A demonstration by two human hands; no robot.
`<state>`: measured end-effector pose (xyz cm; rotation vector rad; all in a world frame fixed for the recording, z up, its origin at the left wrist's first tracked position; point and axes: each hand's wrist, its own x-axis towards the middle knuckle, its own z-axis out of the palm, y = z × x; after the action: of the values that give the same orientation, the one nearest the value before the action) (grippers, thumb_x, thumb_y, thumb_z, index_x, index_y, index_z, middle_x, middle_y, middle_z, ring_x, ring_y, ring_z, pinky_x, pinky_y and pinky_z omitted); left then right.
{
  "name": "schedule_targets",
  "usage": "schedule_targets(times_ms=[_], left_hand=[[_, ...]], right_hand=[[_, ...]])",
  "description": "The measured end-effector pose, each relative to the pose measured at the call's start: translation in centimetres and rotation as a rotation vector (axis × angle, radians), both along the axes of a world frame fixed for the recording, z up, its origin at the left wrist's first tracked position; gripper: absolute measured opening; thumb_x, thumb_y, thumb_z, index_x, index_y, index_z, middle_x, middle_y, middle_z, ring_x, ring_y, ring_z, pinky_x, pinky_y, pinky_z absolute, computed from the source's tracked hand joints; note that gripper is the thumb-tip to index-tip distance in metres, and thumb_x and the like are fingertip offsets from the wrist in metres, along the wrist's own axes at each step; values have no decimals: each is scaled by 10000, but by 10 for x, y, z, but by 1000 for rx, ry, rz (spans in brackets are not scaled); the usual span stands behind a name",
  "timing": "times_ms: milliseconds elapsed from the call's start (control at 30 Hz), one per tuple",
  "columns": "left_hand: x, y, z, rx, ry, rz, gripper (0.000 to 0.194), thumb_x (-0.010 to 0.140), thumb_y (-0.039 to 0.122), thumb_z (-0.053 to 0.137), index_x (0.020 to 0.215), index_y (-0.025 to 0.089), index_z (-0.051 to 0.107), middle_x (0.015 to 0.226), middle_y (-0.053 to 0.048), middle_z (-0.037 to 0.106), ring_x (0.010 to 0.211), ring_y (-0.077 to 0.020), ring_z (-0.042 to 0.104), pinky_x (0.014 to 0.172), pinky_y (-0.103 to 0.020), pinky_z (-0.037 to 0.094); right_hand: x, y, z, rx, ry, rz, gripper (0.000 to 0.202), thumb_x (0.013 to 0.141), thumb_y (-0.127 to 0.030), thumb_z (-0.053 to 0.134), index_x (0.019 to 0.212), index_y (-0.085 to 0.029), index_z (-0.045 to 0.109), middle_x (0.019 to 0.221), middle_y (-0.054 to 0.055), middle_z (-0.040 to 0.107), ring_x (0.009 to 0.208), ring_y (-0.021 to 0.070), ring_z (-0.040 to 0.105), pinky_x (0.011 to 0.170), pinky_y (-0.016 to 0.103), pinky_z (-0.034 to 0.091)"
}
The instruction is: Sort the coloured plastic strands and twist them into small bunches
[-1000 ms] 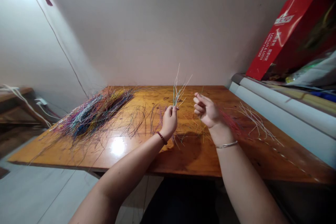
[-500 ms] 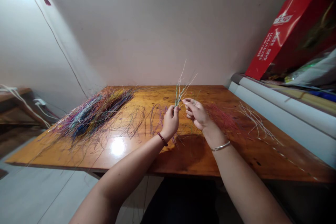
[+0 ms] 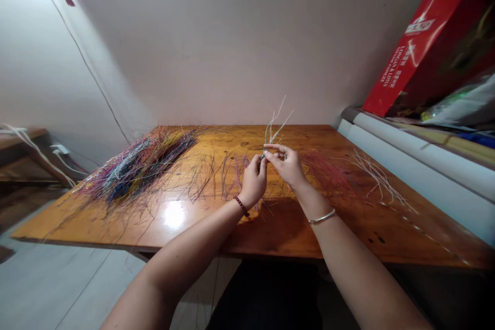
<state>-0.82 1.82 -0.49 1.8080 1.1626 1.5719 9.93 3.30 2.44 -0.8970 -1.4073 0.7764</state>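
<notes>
Over the middle of the wooden table, my left hand [image 3: 254, 179] is closed around the lower part of a small bunch of thin wires [image 3: 271, 134], white and green, whose loose ends fan upward. My right hand [image 3: 286, 164] pinches at the same bunch just above the left fingers, thumb and forefinger closed on it. Which strands lie between the right fingertips is too small to tell. Both hands nearly touch. Beneath and beside them, scattered purple and dark wires [image 3: 234, 172] lie on the tabletop.
A big heap of multicoloured wires [image 3: 143, 165] covers the left of the wooden table [image 3: 216, 237]. To the right lie red wires [image 3: 327, 169] and white wires [image 3: 381, 180]. Long rolls [image 3: 421, 157] and a red box [image 3: 417, 46] stand along the right side, a wall behind.
My right hand has moved left and closed on the wire bunch above my left hand. The bunch's upper ends have swung slightly to the right.
</notes>
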Motion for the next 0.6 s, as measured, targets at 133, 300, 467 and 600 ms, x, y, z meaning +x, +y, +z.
schedule_targets(times_ms=[133,300,467,600], left_hand=[[1,1,-2,4,8,2,209,914,345,390,810,186,476,711,-4,524,642,-118,464,657,-237,364],[1,-3,-2,11,47,-6,205,911,339,396,828,183,500,723,-11,541,622,-116,467,633,-234,354],[3,-7,0,-10,24,-48,192,898,333,419,871,187,542,747,-18,576,626,-118,489,641,-230,360],[4,-5,-1,-26,-10,-56,210,895,327,425,828,178,557,754,-28,587,676,-130,517,694,-241,386]], right_hand=[[0,-1,0,23,-62,-51,373,739,-368,630,1029,-139,680,516,-68,375,466,63,302,457,219,293],[0,-3,2,26,-81,-79,390,741,-372,627,1034,-121,688,534,-54,393,476,70,328,458,221,309],[0,-1,0,30,-69,-86,318,743,-406,628,902,-145,716,631,11,551,556,100,439,517,233,378],[1,0,-2,72,-115,-104,292,750,-433,619,787,-159,713,666,32,602,601,123,488,564,246,400]])
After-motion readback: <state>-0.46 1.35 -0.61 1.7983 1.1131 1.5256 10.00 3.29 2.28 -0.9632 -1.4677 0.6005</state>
